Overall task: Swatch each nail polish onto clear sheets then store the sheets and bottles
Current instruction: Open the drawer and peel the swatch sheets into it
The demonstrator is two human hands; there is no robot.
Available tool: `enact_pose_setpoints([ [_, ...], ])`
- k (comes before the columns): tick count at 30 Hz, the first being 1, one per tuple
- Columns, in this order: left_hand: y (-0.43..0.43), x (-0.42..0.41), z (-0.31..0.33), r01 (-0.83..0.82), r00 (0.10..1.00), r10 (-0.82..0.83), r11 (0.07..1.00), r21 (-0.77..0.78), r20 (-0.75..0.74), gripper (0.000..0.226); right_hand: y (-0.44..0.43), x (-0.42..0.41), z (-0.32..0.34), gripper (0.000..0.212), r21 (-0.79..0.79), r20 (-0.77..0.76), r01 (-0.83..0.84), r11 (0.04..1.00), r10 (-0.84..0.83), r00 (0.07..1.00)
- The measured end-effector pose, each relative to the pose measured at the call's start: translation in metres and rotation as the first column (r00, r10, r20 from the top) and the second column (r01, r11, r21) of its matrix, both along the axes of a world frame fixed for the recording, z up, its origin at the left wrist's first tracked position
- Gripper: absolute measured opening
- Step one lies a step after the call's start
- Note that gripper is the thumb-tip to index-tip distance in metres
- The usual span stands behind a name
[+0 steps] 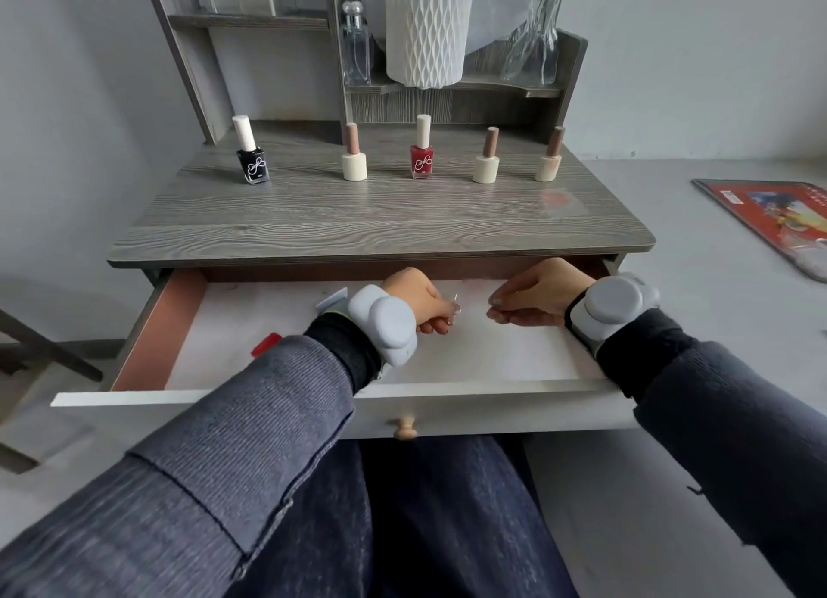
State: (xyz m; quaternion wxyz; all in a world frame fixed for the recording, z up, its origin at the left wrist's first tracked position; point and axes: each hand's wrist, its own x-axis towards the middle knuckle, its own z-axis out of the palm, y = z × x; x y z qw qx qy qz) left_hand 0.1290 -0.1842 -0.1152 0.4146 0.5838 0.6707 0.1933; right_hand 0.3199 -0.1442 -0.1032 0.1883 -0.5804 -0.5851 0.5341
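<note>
Both my hands are inside the open white drawer (286,398) under the grey wooden tabletop (358,221). My left hand (418,297) has curled fingers and pinches the edge of a small clear sheet (455,304). Just to its right, my right hand (532,293) has nearly straight fingers and a small gap above the thumb, with nothing visible in it. A row of bottles stands at the back of the tabletop: black polish (253,161), red polish (422,154) and three cream bottles with brown caps (355,158) (486,161) (549,158). A clear sheet with a reddish swatch (557,200) lies at the tabletop's right.
A red item (266,344) and a pale flat piece (333,300) lie in the drawer's left part, half hidden by my left arm. The shelf behind holds a glass bottle (355,47), a white pleated lamp (427,29) and a glass vase (534,29). A red booklet (769,212) lies on the floor at right.
</note>
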Motion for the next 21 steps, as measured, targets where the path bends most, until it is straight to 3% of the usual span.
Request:
enact_pose_setpoints([
  [9, 0.017, 0.005, -0.003, 0.095, 0.982, -0.111, 0.99, -0.105, -0.155, 0.026, 0.009, -0.008, -0.008, 0.009, -0.017, 0.143, -0.03, 0.999, 0.032, 0.989],
  [17, 0.022, 0.006, -0.014, 0.075, 0.983, -0.097, 0.987, -0.14, -0.158, 0.031, 0.014, -0.012, -0.016, 0.015, 0.009, 0.256, -0.073, 0.997, 0.068, 0.964],
  [21, 0.025, 0.0, -0.013, 0.121, 0.914, -0.152, 0.987, -0.105, -0.376, 0.03, 0.015, -0.009, -0.014, 0.013, 0.065, 0.338, -0.128, 0.99, 0.099, 0.936],
])
